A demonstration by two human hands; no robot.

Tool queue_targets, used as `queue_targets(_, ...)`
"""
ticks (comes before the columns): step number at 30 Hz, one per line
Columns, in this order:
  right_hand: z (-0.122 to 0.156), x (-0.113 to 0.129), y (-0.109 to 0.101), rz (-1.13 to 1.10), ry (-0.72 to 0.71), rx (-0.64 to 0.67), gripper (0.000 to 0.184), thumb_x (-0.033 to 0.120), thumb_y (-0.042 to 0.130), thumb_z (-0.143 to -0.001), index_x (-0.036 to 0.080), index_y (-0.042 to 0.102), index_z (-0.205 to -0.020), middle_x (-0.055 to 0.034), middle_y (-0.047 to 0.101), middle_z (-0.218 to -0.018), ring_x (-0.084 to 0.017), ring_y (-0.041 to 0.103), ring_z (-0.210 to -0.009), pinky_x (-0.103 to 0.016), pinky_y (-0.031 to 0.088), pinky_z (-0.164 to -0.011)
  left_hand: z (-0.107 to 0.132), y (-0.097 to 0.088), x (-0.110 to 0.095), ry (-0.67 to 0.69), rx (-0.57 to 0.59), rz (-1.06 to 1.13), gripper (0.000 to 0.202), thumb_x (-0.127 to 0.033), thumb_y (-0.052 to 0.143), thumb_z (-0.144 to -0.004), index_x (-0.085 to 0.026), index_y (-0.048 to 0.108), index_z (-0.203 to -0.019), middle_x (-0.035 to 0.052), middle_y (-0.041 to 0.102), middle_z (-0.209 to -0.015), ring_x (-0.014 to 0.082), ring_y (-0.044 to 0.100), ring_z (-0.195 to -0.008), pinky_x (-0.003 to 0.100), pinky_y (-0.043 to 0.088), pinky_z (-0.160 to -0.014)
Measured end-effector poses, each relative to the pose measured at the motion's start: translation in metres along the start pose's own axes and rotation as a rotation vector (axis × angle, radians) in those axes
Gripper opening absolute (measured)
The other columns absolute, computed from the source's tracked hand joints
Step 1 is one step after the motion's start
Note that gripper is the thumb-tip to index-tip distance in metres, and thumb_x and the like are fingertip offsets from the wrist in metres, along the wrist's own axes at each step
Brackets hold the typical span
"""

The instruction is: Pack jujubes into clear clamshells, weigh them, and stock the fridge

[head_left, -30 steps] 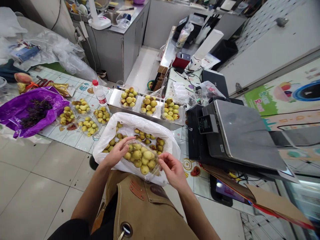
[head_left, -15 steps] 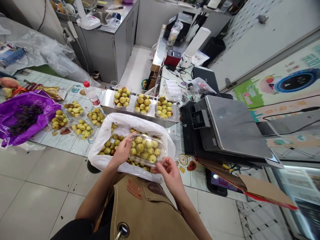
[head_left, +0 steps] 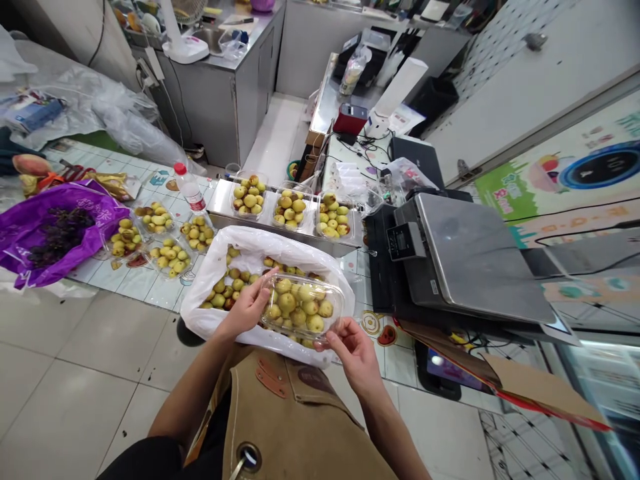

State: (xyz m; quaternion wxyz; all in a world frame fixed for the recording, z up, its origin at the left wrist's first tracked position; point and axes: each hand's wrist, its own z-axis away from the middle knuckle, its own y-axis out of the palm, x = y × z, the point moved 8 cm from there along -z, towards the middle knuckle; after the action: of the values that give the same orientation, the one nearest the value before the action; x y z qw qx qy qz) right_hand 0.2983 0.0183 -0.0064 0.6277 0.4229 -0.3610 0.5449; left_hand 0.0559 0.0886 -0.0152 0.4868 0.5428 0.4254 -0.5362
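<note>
Both my hands hold a clear plastic punnet (head_left: 300, 307) of small yellow-green fruits above a white plastic bag (head_left: 200, 313). My left hand (head_left: 245, 308) grips its left side, and my right hand (head_left: 350, 353) pinches its lower right corner. Loose fruits (head_left: 223, 293) lie in the bag under the punnet. Beyond the bag, a steel tray (head_left: 220, 210) carries three filled punnets (head_left: 293, 208). Several more filled punnets (head_left: 170, 259) stand on the patterned counter mat (head_left: 155, 293).
A digital weighing scale (head_left: 470, 257) stands to the right of the bag, with cardboard (head_left: 540, 390) below it. A purple bag of dark grapes (head_left: 60, 233) and a water bottle (head_left: 189, 188) are on the left. Tiled floor (head_left: 85, 373) lies below the counter's left side.
The punnet has levelled out from a tilt and turned slightly in my hands. It now sits a little further from me over the bag. My hands still hold it.
</note>
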Motion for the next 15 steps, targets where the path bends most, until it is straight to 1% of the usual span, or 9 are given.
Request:
queue_targets(2,-0.001,0.000,-0.002,0.000,-0.006,-0.013,0.051,0.060,0.091,-0.076,0.024,0.056,-0.076,0.0015,0.066,-0.070,-0.019,0.070,-0.060,-0.034,0.063,-0.065,-0.001,0.002,0.001,0.009,-0.003,-0.025,0.068,-0.062,0.063,-0.099,-0.017,0.065,-0.150,0.0136,0.070,-0.146,0.0320,0.059,-0.143,0.044,0.037,-0.129)
queue_targets(5,-0.002,0.000,-0.009,-0.011,-0.016,-0.052,0.051,0.059,0.092,-0.075,0.023,0.056,-0.077,0.0019,0.065,-0.070,-0.019,0.071,-0.062,-0.034,0.062,-0.066,-0.004,0.007,0.000,0.011,0.014,-0.042,0.067,-0.064,0.060,-0.100,-0.019,0.065,-0.150,0.0123,0.069,-0.149,0.0311,0.058,-0.145,0.043,0.037,-0.129)
queue_targets(8,-0.002,0.001,-0.019,-0.051,-0.016,-0.103,0.052,0.059,0.094,-0.073,0.022,0.057,-0.077,0.0030,0.064,-0.070,-0.017,0.070,-0.060,-0.032,0.062,-0.064,-0.008,0.018,-0.002,0.013,0.042,0.001,0.069,-0.066,0.059,-0.100,-0.019,0.065,-0.149,0.0131,0.064,-0.154,0.0309,0.056,-0.147,0.044,0.037,-0.129)
queue_targets(9,-0.002,0.001,-0.023,-0.070,-0.018,-0.120,0.053,0.059,0.094,-0.072,0.022,0.057,-0.077,0.0033,0.063,-0.069,-0.017,0.070,-0.060,-0.032,0.062,-0.064,-0.009,0.023,-0.002,0.005,0.056,0.031,0.070,-0.067,0.060,-0.100,-0.019,0.064,-0.150,0.0139,0.063,-0.155,0.0317,0.056,-0.147,0.045,0.040,-0.128)
queue_targets(11,-0.001,0.003,-0.033,-0.116,-0.031,-0.156,0.054,0.058,0.095,-0.071,0.022,0.055,-0.076,0.0038,0.062,-0.067,-0.017,0.069,-0.059,-0.031,0.062,-0.062,-0.009,0.038,0.002,-0.050,0.101,0.112,0.072,-0.068,0.060,-0.099,-0.021,0.059,-0.154,0.0151,0.061,-0.157,0.0341,0.058,-0.144,0.049,0.050,-0.120)
queue_targets(13,0.000,0.007,-0.047,-0.164,-0.056,-0.201,0.054,0.054,0.097,-0.069,0.022,0.054,-0.074,0.0042,0.061,-0.065,-0.016,0.069,-0.058,-0.032,0.063,-0.062,-0.008,0.055,0.009,-0.128,0.172,0.187,0.075,-0.069,0.058,-0.099,-0.024,0.053,-0.159,0.0160,0.059,-0.159,0.0351,0.065,-0.136,0.049,0.061,-0.105)
queue_targets(15,-0.001,0.011,-0.069,-0.208,-0.079,-0.261,0.051,0.051,0.099,-0.067,0.022,0.056,-0.075,0.0038,0.062,-0.064,-0.017,0.069,-0.058,-0.031,0.064,-0.060,-0.007,0.070,0.014,-0.174,0.233,0.208,0.075,-0.067,0.060,-0.100,-0.026,0.047,-0.162,0.0173,0.056,-0.160,0.0338,0.069,-0.128,0.046,0.065,-0.097)
